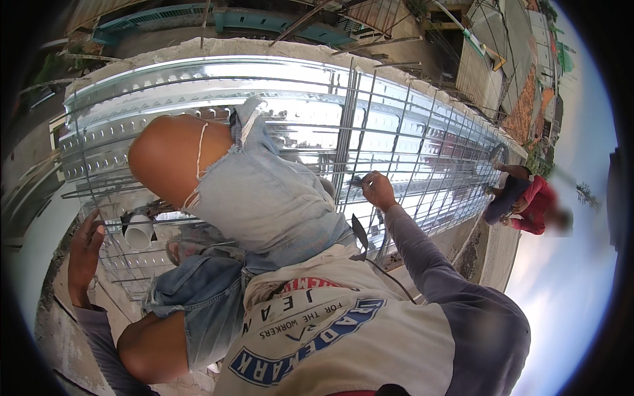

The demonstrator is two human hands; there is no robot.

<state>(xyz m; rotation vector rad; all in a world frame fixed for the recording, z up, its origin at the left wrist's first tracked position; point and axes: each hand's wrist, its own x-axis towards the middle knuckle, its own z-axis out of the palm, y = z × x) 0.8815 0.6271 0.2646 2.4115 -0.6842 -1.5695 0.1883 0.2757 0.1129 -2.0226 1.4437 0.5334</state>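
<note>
My right hand [378, 191] is closed over the rebar mesh [370, 142], pinching a small bunch of thin dark wire [357, 181] in its fingertips. Beside it, several bars lie close together in a dark bundle [345, 125] across the mesh. Under the bars spreads shiny corrugated metal decking [297, 72] with rows of dimples. On the far left, my left hand [84, 254] has its fingers stretched out, with nothing visible in it, near the concrete edge and the mesh's end. A white pipe end [139, 232] sticks up through the mesh close to that hand.
My bent knees in torn jeans [264, 191] are over the mesh. A person in a red top [533, 203] crouches at its far right end. A rough concrete ledge [277, 49] runs along the far side, with roofs [376, 16] and loose bars beyond. A dark cord [393, 277] hangs beside my shirt.
</note>
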